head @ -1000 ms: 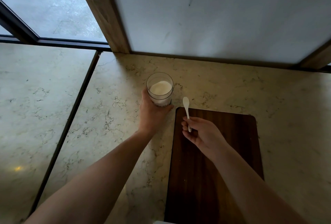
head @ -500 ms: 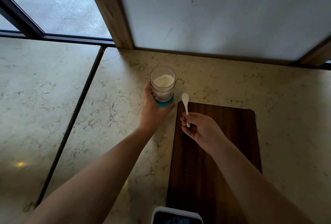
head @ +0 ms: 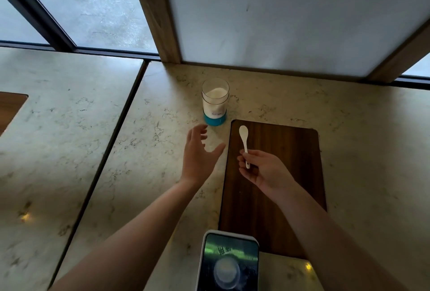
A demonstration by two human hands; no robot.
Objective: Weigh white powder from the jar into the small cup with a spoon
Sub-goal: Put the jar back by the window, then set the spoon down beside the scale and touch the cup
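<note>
A clear jar (head: 215, 102) with a teal base, more than half full of white powder, stands upright on the marble counter, lid off. My left hand (head: 199, 154) hovers just in front of it, fingers spread, not touching it. My right hand (head: 263, 169) pinches the handle of a small white spoon (head: 244, 140), bowl pointing away, over the dark wooden board (head: 288, 188). At the bottom edge a white scale (head: 229, 260) carries a small round cup (head: 226, 272), blurred.
The marble counter (head: 149, 151) has a dark seam (head: 109, 146) running diagonally on the left. A white panel (head: 279, 15) with wooden frame stands behind the jar. A window (head: 81, 4) lies at the back left. A wooden cutout (head: 9, 109) shows at the far left.
My left hand has let go of the jar and drawn back, opening. The view has tilted down, bringing the scale and cup into sight. The spoon stays in my right hand.
</note>
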